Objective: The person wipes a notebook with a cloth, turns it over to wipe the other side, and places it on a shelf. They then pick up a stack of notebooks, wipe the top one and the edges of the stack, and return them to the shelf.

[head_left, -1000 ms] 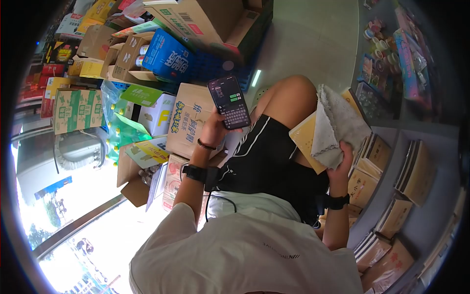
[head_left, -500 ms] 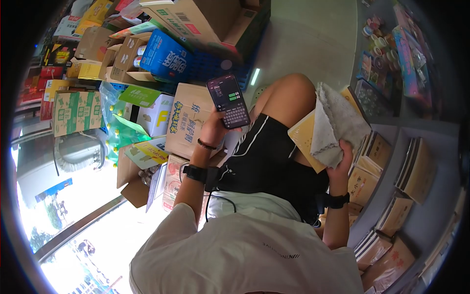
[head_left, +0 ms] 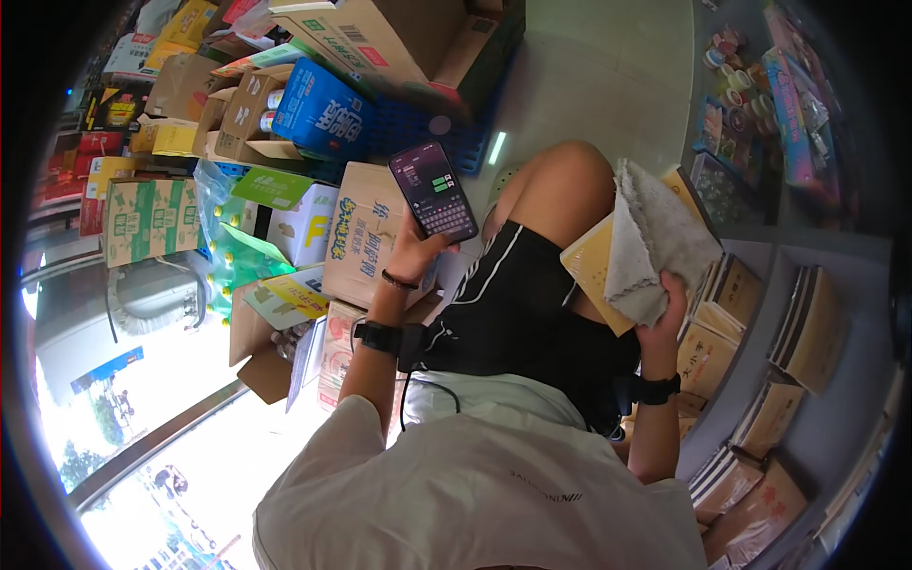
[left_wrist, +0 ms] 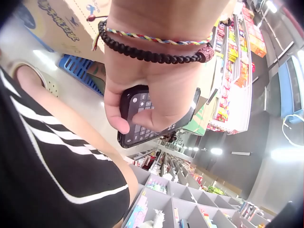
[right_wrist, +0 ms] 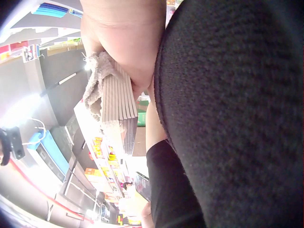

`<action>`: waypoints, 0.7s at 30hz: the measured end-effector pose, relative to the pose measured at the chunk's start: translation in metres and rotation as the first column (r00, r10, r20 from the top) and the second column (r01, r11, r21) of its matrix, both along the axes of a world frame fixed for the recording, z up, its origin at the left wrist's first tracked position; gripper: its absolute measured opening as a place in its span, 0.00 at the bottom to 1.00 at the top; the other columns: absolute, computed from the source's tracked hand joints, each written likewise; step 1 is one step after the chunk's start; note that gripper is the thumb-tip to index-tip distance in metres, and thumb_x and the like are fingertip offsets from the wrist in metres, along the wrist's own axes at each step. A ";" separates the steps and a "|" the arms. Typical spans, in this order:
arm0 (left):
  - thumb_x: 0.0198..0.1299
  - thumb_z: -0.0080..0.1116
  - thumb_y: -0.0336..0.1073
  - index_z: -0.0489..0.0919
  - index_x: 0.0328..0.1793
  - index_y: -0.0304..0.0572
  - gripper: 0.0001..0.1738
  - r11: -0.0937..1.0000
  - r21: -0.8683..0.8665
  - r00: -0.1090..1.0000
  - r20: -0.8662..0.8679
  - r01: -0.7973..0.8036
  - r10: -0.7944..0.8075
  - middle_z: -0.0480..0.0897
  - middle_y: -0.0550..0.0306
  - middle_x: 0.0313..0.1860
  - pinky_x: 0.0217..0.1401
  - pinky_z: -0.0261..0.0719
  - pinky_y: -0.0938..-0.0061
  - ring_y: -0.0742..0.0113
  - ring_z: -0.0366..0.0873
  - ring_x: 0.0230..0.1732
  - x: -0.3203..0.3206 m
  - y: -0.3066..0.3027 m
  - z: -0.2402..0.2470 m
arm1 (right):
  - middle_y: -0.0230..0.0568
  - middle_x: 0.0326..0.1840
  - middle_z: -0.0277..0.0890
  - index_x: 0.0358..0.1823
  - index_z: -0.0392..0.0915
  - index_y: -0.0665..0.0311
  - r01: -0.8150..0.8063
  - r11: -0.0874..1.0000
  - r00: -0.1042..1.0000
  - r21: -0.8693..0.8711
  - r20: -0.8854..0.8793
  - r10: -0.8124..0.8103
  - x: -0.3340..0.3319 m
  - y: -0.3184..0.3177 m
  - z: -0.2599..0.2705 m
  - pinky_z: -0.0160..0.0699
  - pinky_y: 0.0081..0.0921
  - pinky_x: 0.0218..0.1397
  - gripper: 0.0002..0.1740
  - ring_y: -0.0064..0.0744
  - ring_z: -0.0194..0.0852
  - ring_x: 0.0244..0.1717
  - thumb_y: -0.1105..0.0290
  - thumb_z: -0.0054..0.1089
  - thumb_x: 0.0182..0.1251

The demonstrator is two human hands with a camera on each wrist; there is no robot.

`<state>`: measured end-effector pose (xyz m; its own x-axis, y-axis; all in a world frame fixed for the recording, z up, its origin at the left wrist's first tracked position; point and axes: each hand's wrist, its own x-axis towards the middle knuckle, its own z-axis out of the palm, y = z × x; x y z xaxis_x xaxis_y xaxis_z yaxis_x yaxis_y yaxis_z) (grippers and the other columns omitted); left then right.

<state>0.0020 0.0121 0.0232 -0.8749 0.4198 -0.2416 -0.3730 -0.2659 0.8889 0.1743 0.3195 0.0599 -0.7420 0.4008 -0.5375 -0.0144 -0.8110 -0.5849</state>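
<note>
A dark phone (head_left: pixel 434 192) with a lit chat screen and keyboard lies in the left hand (head_left: pixel 415 249), whose fingers curl round its lower end. In the left wrist view the thumb lies over the keyboard of the phone (left_wrist: pixel 147 124). The right hand (head_left: pixel 662 318) grips a grey cloth (head_left: pixel 646 249) together with a yellow-covered stack of books (head_left: pixel 591 269), at the right knee. Seen from the right wrist, the stack's layered edges (right_wrist: pixel 118 97) stand beside the cloth (right_wrist: pixel 95 80), under the right hand (right_wrist: pixel 126 42).
Cardboard boxes (head_left: pixel 366 228) and green bottles (head_left: pixel 231 261) are stacked at the left. A blue pallet (head_left: pixel 461 142) lies on the floor beyond the feet. Grey shelves (head_left: pixel 760 351) with packed paper goods stand close by the right arm.
The left hand and phone have shifted slightly left, and the phone has tilted a little. The right hand, cloth and stack have barely moved.
</note>
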 end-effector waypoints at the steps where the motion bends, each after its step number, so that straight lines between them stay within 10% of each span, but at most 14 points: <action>1: 0.44 0.58 0.15 0.56 0.64 0.43 0.39 1.000 0.013 1.000 -0.005 0.001 -0.001 0.74 0.52 0.46 0.31 0.79 0.78 0.68 0.77 0.39 -0.001 -0.002 -0.001 | 0.43 0.55 0.70 0.58 0.65 0.66 0.003 1.000 1.000 0.000 -0.002 -0.003 0.000 0.000 0.000 0.66 0.32 0.61 0.26 0.39 0.69 0.56 0.65 0.54 0.58; 8: 0.42 0.59 0.15 0.57 0.63 0.41 0.40 0.972 -0.224 0.993 -0.069 0.076 -0.093 0.76 0.50 0.43 0.31 0.79 0.79 0.66 0.78 0.37 -0.003 -0.006 0.010 | 0.43 0.54 0.70 0.56 0.66 0.67 -0.044 0.990 0.998 0.131 -0.045 0.050 0.004 -0.003 0.005 0.65 0.31 0.62 0.24 0.35 0.67 0.57 0.64 0.53 0.60; 13: 0.44 0.65 0.26 0.60 0.62 0.37 0.37 0.951 0.266 0.985 0.035 0.157 -0.172 0.76 0.44 0.46 0.39 0.81 0.66 0.55 0.79 0.41 -0.001 -0.013 0.011 | 0.45 0.55 0.68 0.54 0.67 0.65 -0.039 0.994 0.990 0.106 -0.130 0.053 0.009 -0.002 -0.003 0.64 0.31 0.62 0.20 0.34 0.66 0.57 0.65 0.52 0.63; 21: 0.45 0.62 0.36 0.58 0.68 0.45 0.42 0.812 0.515 0.918 0.111 0.275 -0.381 0.68 0.40 0.61 0.54 0.72 0.46 0.40 0.67 0.61 0.002 -0.004 0.023 | 0.46 0.54 0.67 0.56 0.64 0.66 0.008 0.997 0.994 0.074 -0.113 0.001 0.008 -0.002 -0.002 0.65 0.35 0.61 0.24 0.39 0.66 0.56 0.69 0.59 0.60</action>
